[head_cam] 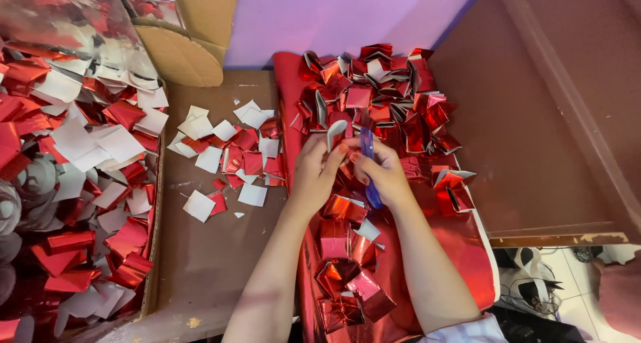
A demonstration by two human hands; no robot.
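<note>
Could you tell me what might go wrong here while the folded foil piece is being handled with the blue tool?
The blue tool in the right hand sits close to the left hand fingers pinching the foil piece, so a slip could nick them. The folded pieces heaped nearby could be knocked off.

A brown wooden tabletop (220, 263) carried everything. Directly on it lay a sheet of red metallic foil (461, 249), a scatter of small red and white paper squares (227, 153), a cardboard box (155, 249) at the left, and a cardboard piece (180, 56) behind.
</note>
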